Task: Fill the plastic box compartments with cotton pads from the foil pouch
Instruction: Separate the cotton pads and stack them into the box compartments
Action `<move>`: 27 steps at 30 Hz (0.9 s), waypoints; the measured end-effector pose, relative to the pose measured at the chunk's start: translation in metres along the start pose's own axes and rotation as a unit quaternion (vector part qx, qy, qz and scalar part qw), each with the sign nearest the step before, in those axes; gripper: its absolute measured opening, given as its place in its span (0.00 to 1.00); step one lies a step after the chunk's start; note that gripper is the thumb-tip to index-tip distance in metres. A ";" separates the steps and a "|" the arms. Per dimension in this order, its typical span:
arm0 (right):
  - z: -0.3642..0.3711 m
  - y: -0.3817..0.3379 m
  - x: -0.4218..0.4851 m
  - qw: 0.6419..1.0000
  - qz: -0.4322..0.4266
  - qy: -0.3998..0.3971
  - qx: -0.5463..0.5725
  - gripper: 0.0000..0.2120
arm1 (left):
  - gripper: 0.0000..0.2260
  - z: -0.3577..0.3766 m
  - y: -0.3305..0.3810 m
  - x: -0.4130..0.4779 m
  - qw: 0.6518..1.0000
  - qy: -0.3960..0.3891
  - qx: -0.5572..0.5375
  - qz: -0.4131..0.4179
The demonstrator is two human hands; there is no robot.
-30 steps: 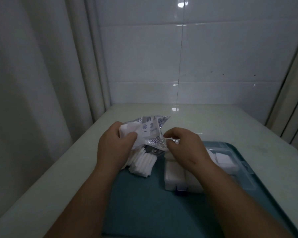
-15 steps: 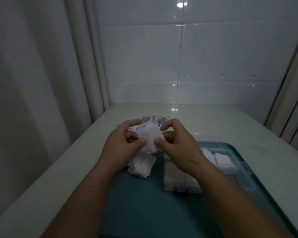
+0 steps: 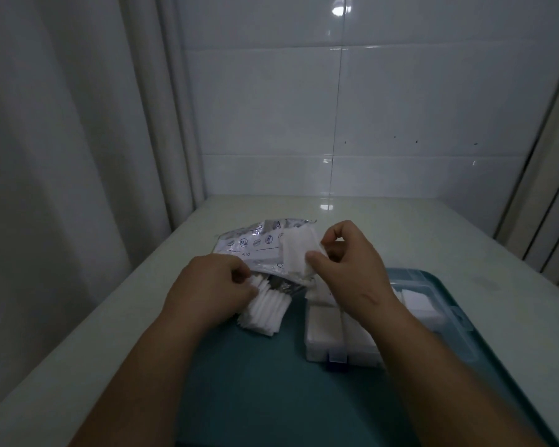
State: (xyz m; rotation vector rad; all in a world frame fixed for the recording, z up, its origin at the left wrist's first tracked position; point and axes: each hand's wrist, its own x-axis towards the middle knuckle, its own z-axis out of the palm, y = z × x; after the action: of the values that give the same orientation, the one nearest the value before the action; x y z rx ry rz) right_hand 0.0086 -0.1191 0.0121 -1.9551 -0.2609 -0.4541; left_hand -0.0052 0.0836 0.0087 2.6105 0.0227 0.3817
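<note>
1. A pale, glossy desk (image 3: 417, 230) runs back to a white tiled wall (image 3: 400, 108). A light curtain (image 3: 62, 156) hangs on the left, and the room is dim.
2. A teal tray (image 3: 255, 388) lies on the near part of the desk.
3. The clear plastic box (image 3: 333, 337) sits open on the tray, with white pads in its compartments.
4. The foil pouch (image 3: 252, 245) lies by the tray's far left corner, and a stack of pads (image 3: 265, 312) fans out from it.
5. The left hand (image 3: 213, 285) curls its fingers on that stack.
6. The right hand (image 3: 349, 266) pinches one cotton pad (image 3: 299, 253), raised above the pouch and box.
</note>
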 end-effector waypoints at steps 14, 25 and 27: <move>0.000 0.002 0.001 0.999 0.034 -0.003 0.008 0.11 | 0.08 -0.001 0.004 -0.002 0.998 0.064 0.017 0.020; -0.003 -0.007 -0.002 0.983 0.093 -0.060 0.148 0.09 | 0.10 -0.003 0.014 -0.003 0.951 0.159 -0.262 -0.031; -0.003 -0.008 -0.003 0.978 0.092 -0.076 0.168 0.07 | 0.11 -0.001 0.015 -0.002 0.939 0.135 -0.315 -0.044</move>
State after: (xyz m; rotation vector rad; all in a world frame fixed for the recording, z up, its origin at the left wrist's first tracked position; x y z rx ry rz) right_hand 0.0021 -0.1186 0.0184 -1.6635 -0.2353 -0.1275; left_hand -0.0083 0.0710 0.0162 1.9057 0.0937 0.6007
